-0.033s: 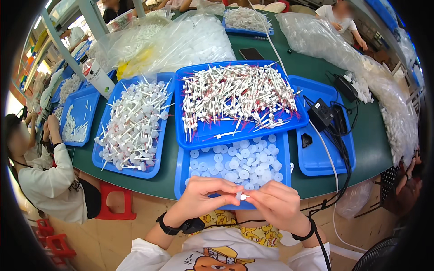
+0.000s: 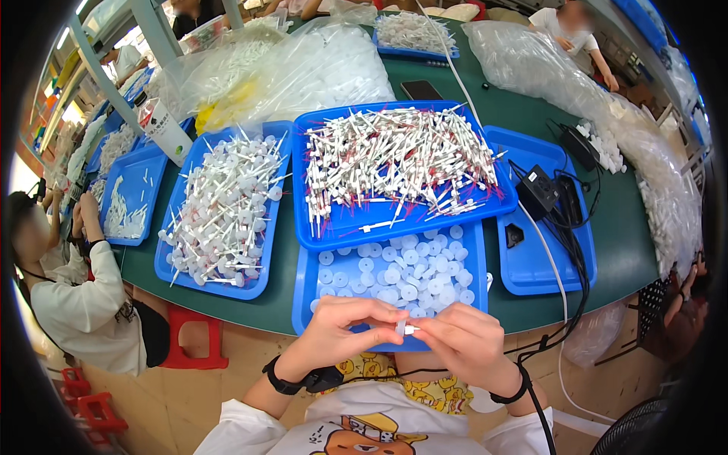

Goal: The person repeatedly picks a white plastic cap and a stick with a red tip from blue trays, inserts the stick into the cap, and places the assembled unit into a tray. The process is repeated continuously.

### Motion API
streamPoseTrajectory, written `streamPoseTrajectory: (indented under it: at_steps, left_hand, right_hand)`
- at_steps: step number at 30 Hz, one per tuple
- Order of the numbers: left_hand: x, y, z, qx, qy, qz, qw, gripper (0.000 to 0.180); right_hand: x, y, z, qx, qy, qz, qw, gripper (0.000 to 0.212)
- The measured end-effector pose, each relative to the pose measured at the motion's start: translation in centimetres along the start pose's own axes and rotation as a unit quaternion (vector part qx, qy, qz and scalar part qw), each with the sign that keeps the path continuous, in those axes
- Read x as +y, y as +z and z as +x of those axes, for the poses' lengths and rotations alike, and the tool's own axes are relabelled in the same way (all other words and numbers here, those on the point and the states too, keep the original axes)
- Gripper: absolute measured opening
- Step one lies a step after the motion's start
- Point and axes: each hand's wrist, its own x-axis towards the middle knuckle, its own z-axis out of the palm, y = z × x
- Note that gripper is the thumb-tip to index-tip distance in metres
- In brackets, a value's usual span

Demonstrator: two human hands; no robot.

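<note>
Green tabletop (image 2: 620, 246) curves across a busy workroom, crowded with blue trays and clear plastic bags. Just over the near edge of the lower blue tray (image 2: 300, 292), a pale translucent disc (image 2: 401, 327) is held up between the two hands, with a narrow white piece (image 2: 410, 331) jutting from its right side. The left hand (image 2: 345, 322) pinches the disc between thumb and fingers; the right hand (image 2: 466, 341) has its fingertips gathered on the white piece — how much of it lies inside that grip is hidden.

Loose discs (image 2: 425, 273) like the held one lie scattered beneath and beyond the hands, in the lower blue tray. Overlapping that tray's far part is the upper blue tray (image 2: 341, 227), heaped with white sticks (image 2: 402, 159) that show red strands. To its left, the left-hand tray (image 2: 250, 293) holds a pile of sticks with discs (image 2: 224, 205); to the right, another tray (image 2: 538, 269) carries a black power box (image 2: 538, 191) and dark cables. Farther off lie a dark phone (image 2: 421, 90) and a long clear bag (image 2: 523, 57). At the left, a co-worker (image 2: 87, 303) in a white top sits near a red stool (image 2: 193, 341).
</note>
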Motion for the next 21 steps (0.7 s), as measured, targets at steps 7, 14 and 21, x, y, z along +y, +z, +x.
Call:
streamPoseTrajectory:
  at_steps: [7,14,21]
  left_hand:
    - [0.1,0.3,0.4,0.005,0.028,-0.030,0.999,0.024]
    - [0.3,0.1,0.8,-0.017,0.069,0.007,0.997,0.025]
    - [0.0,-0.1,0.5,-0.019,0.065,0.014,0.998,0.024]
  right_hand:
    - [-0.9,-1.0,0.4,0.002,0.069,-0.008,0.998,0.031]
    - [-0.3,-1.4,-0.1,-0.003,0.067,0.009,0.998,0.024]
    - [-0.3,-1.0,0.0,-0.001,0.057,0.022,0.998,0.018]
